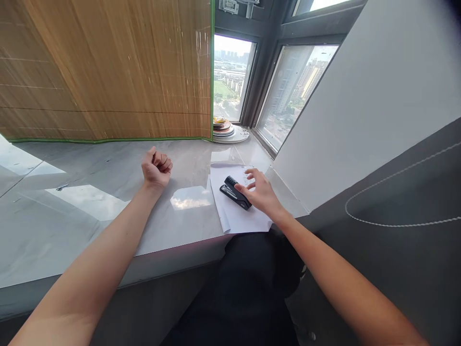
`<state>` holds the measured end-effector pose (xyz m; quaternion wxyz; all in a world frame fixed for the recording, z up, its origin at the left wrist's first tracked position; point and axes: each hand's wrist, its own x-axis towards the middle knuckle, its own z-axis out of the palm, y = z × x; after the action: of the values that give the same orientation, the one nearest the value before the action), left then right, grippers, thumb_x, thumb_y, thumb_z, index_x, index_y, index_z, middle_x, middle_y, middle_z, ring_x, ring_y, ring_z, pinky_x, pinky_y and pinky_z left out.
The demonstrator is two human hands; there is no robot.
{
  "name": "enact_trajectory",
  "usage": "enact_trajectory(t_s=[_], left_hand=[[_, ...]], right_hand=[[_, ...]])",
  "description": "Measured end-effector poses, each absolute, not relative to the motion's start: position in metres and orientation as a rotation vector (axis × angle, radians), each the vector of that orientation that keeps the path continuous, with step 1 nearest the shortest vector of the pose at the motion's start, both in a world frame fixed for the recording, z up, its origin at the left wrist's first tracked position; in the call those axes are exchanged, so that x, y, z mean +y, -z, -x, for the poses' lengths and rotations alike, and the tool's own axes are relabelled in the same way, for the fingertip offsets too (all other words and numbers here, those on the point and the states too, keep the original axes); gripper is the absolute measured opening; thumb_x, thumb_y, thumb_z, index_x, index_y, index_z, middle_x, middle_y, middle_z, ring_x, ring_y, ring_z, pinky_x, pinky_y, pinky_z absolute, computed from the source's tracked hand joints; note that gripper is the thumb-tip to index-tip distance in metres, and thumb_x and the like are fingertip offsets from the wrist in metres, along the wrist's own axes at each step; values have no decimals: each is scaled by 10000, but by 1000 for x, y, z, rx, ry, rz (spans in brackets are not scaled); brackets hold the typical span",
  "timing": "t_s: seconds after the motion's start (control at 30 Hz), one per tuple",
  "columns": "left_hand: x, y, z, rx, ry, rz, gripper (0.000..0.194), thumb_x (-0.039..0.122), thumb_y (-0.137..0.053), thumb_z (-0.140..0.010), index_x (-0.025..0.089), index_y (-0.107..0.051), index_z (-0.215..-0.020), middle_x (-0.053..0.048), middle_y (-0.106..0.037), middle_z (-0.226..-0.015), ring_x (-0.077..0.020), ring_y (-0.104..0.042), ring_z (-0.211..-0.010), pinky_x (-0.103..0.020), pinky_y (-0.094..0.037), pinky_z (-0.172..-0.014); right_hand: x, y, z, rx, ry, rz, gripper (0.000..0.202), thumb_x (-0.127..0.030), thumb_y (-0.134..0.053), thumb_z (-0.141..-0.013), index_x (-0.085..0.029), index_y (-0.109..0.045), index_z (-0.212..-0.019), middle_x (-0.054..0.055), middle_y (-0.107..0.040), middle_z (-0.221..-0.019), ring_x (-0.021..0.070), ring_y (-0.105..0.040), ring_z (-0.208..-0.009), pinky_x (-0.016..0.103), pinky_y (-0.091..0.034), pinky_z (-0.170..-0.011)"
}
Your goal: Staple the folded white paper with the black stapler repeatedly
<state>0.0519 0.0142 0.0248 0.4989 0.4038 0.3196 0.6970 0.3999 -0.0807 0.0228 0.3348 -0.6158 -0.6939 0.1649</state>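
A black stapler (236, 193) lies at a slant on a stack of white paper (233, 217) near the front edge of the marble sill. My right hand (260, 193) is at the stapler's right side, fingers apart and bent, the thumb close over its top; whether the thumb touches it is unclear. Well to the left, my left hand (157, 168) rests on the sill, palm up, with its fingers curled in and nothing visible in them.
Stacked plates (230, 134) stand in the back corner by the windows. A bamboo blind (108, 72) hangs along the back left. A white wall (345, 96) and a beaded cord (389, 225) are at the right. The marble sill (190, 168) runs leftward.
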Motion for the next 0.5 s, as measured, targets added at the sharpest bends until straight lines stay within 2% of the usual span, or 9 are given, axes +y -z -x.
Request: enact_trajectory(t_s=[0.03, 0.1, 0.17, 0.23, 0.3, 0.37, 0.5], left_hand=[[15, -25, -47, 761, -1704, -967, 704, 535, -566, -1038, 204, -142, -584, 46, -115, -522, -97, -147, -448, -282, -170, -437], [18, -27, -35, 720, -1735, -958, 709, 553, -570, -1030, 212, -137, -583, 46, -124, -505, -101, -150, -441, -296, -161, -440], [19, -27, -23, 670, -1753, -988, 727, 587, -583, -1025, 219, -128, -592, 47, -113, -493, -104, -164, -428, -313, -149, -451], [19, -28, -10, 642, -1780, -1045, 736, 641, -536, -1051, 222, -123, -610, 50, -59, -502, -97, -182, -411, -317, -132, -477], [17, -29, 0, 659, -1808, -1089, 748, 709, -473, -1066, 223, -123, -618, 49, -13, -517, -91, -189, -402, -316, -120, -499], [13, -31, 7, 717, -1835, -1096, 790, 783, -492, -1025, 225, -121, -606, 45, -5, -507, -97, -175, -404, -317, -118, -498], [8, -37, 13, 790, -1925, -1063, 846, 814, -601, -953, 223, -120, -586, 34, -42, -476, -121, -185, -415, -319, -165, -471]], right_hand=[[-71, -24, -406, -1736, -411, 1594, 418, -582, -591, -1044, -245, -615, -1291, 105, -688, -1223, 222, -721, -864, 384, -599, -788], [-47, -22, -413, -1673, -317, 1576, 410, -544, -422, -1119, -219, -620, -1272, 140, -664, -1269, 238, -733, -947, 415, -608, -868], [-19, -17, -413, -1807, -199, 1528, 390, -462, -440, -1115, -181, -625, -1314, 193, -631, -1399, 290, -706, -1188, 461, -575, -1029], [9, -10, -406, -2062, -99, 1468, 492, -439, -540, -1072, -127, -586, -1449, 246, -515, -1607, 349, -526, -1496, 519, -439, -1234], [34, -1, -397, -2269, -84, 1498, 661, -477, -555, -1068, -78, -489, -1591, 262, -344, -1754, 365, -284, -1666, 546, -272, -1345], [53, 8, -389, -2367, -160, 1613, 745, -515, -473, -1102, -48, -388, -1676, 267, -252, -1795, 346, -196, -1703, 540, -217, -1368], [71, 22, -369, -2430, -249, 1723, 750, -510, -321, -1140, -33, -316, -1719, 260, -222, -1801, 325, -207, -1704, 524, -183, -1375]])
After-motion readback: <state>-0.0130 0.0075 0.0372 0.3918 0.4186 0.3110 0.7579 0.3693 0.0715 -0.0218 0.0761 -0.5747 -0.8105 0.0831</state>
